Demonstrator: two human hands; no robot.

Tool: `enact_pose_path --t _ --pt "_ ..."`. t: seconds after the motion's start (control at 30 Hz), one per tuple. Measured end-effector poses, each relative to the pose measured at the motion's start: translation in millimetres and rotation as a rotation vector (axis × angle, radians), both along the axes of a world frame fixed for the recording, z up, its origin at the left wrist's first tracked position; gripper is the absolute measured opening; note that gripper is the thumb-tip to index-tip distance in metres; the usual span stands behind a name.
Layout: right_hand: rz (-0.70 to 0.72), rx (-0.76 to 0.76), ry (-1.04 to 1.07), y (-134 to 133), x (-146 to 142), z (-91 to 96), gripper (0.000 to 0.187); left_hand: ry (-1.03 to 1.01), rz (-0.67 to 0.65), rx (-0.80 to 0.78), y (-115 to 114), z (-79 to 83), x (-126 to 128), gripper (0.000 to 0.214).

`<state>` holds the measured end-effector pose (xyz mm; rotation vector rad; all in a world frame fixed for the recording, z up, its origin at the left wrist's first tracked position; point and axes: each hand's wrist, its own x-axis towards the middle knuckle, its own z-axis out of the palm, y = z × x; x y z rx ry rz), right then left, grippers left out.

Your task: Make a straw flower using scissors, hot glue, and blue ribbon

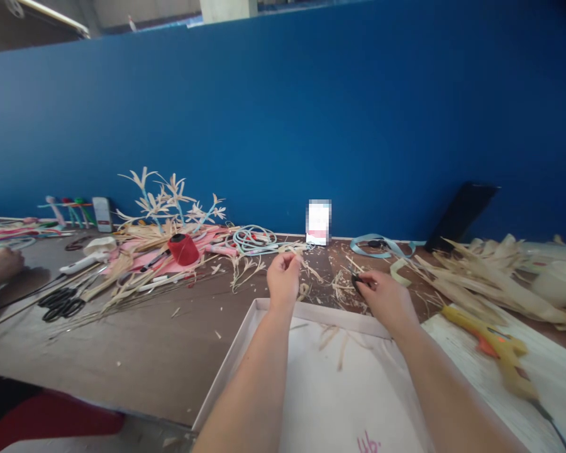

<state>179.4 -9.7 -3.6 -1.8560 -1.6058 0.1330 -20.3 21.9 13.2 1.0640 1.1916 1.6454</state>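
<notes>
My left hand (283,282) is raised over the far rim of a shallow white box (306,306), thumb and forefinger pinched together. What sits in that pinch is too small to make out; pale husk bits lie just behind it. My right hand (390,301) is closed around black-handled scissors (357,284), whose tip points away to the upper left. Beneath and between both hands, thin pale husk scraps (343,286) litter the brown table. Several more strips (343,352) lie inside the box.
To the right, a yellow glue gun (493,346) rests on a white board beside dried husks (500,283). Leftward are a red thread spool (183,249), husk flowers (172,195), black scissors (62,303) and coiled blue cord (255,240). Another person's hand (0,267) is at far left.
</notes>
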Motion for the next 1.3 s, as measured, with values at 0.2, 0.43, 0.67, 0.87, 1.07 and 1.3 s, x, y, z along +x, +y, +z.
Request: enact_pose_path --t 0.2,0.43,0.67,0.87,1.07,1.3 --pt "0.064 -0.06 -0.06 -3 -7 -2.7 0.028 0.007 -0.093 -0.047 -4 3.2 3 0.018" --pt "0.087 -0.113 -0.049 -4 -7 -1.5 0.032 0.045 -0.137 -0.089 -5 5.9 4 0.017" --pt "0.18 0.043 0.348 -6 -20 6.7 0.029 0.02 -0.245 -0.111 -5 1.2 5 0.023" --pt "0.304 -0.116 0.847 -7 -34 3.5 0.038 0.017 -0.55 -0.099 -14 -1.0 13 0.029" --pt "0.35 -0.107 0.979 -10 -36 9.5 0.037 0.121 -0.675 -0.087 -19 -1.1 19 0.04" --pt "0.309 -0.043 1.01 -8 -34 8.7 0.031 0.272 -0.647 -0.1 -17 1.7 13 0.036"
